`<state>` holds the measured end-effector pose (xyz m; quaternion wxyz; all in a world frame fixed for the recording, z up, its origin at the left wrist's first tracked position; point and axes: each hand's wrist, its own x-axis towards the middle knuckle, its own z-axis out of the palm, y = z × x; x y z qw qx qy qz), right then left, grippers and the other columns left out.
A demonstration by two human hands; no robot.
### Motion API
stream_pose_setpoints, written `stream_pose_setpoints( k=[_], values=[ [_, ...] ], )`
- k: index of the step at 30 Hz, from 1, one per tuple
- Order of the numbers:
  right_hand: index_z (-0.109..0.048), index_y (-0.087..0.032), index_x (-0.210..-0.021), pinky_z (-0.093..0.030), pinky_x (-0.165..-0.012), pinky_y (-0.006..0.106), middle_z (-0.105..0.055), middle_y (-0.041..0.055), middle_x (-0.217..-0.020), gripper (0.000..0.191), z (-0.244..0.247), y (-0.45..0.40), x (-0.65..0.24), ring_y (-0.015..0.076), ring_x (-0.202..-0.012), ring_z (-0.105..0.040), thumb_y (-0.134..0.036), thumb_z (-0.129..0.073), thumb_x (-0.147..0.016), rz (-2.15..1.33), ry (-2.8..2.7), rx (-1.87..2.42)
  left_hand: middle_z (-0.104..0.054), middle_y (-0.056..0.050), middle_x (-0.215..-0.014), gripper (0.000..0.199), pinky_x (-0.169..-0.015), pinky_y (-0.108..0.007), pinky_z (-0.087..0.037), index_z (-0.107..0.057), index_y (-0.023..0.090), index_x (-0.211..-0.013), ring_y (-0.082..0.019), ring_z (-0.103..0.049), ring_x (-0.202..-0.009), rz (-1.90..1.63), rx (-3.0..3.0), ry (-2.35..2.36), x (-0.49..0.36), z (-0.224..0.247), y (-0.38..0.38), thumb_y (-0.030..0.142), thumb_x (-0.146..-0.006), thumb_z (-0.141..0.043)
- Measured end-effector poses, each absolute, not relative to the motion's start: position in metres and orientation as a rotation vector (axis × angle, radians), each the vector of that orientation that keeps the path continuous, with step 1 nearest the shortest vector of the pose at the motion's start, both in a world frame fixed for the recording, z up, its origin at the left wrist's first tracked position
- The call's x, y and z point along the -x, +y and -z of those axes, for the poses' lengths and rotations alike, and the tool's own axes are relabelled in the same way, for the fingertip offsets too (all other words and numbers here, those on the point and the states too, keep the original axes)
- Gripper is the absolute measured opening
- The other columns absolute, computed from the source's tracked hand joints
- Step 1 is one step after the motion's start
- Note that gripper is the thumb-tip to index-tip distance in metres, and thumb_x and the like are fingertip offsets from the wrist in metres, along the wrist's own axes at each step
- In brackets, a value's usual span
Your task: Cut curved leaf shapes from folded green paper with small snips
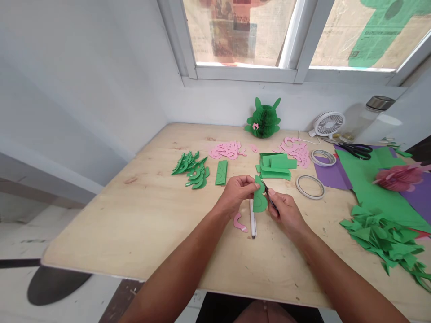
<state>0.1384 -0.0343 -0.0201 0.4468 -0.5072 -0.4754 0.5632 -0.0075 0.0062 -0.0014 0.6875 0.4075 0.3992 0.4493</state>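
Between finger and thumb, my left hand (240, 192) grips a green paper piece (259, 197) with one scalloped edge and drawn curves. My right hand (285, 211) is closed around a pair of scissors (268, 192), whose dark blades meet the paper's upper right edge. Just below the paper lies a white pen (252, 220), with a curved pink paper strip (239, 223) to its left. Beyond my left hand rests a folded green rectangle (221, 172) marked with curves. A stack of green paper strips (275, 166) sits beyond the scissors.
Cut green shapes (194, 169) and pink pieces (226, 150) lie left of centre. A green honeycomb paper figure (264, 121) stands by the wall. Tape rolls (310, 187), black-handled scissors (356, 150), a small fan (328, 124) and green scraps (387, 242) occupy the right side.
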Motion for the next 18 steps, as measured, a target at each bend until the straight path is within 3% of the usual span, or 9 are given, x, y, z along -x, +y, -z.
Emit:
stream_pose_setpoints(
  k=[10,18],
  values=[
    [-0.037,-0.02,-0.043,-0.016,-0.04,0.025,-0.031,-0.0057,-0.034,0.054,0.02,-0.034,-0.1379,0.0072,-0.036,-0.023,-0.058,-0.05,-0.08,-1.384,-1.172,1.271,-0.062,-0.003,-0.064,0.024,-0.06,-0.027,-0.046,-0.056,0.014,-0.061,-0.011,-0.056,-0.058,-1.0,-0.912,0.875,0.0084,-0.0018,0.0052,0.03,-0.057,-0.074],
    [-0.049,-0.018,-0.053,-0.016,-0.039,0.024,-0.032,-0.0069,-0.035,0.049,0.0213,-0.0328,-0.1409,0.0076,-0.036,-0.023,-0.059,-0.05,-0.08,-1.391,-1.156,1.262,-0.062,-0.003,-0.063,0.025,-0.059,-0.027,-0.046,-0.055,0.014,-0.06,-0.013,-0.057,-0.058,-0.962,-0.934,0.888,0.0096,-0.0013,0.0058,0.031,-0.057,-0.073]
  ],
)
